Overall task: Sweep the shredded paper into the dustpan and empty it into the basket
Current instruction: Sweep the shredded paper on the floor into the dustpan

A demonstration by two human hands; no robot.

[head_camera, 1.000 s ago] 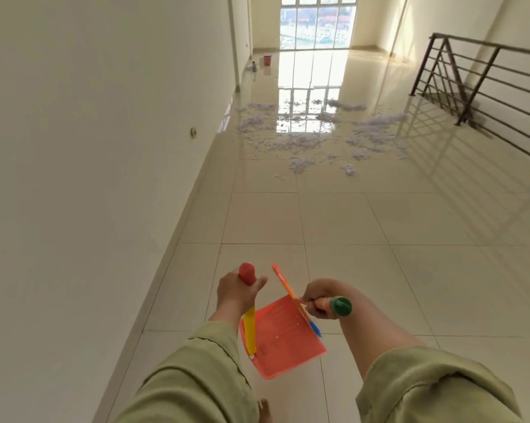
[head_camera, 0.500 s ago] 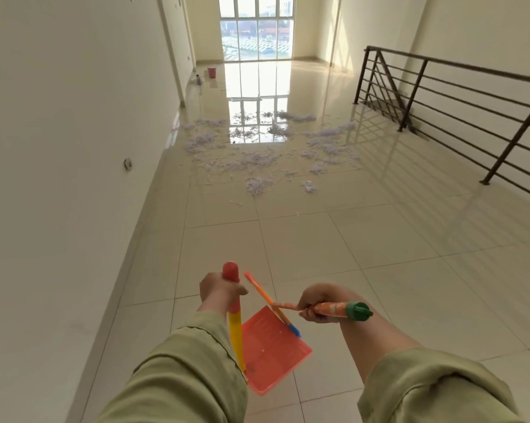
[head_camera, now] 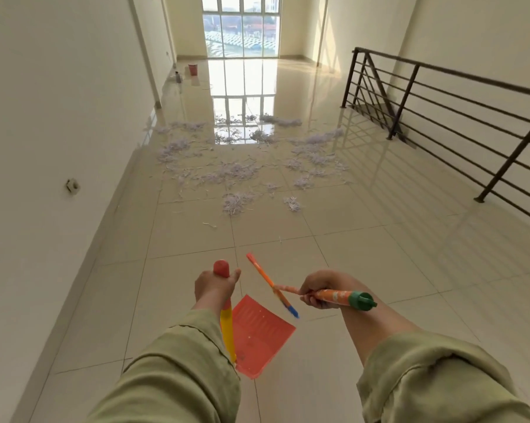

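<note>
My left hand grips the dustpan handle; my right hand grips the broom; shredded paper lies at twelve o'clock.

floor tiles: glossy, smooth | dustpan: plastic | shredded paper: matt | railing: metal

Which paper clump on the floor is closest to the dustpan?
The dense shredded clump at the pile's near edge, straight ahead of the dustpan. A smaller clump lies to its right; everything else is scattered farther toward the window.

One dustpan, one broom, two hands, one red bucket, countless paper shreds.
</note>
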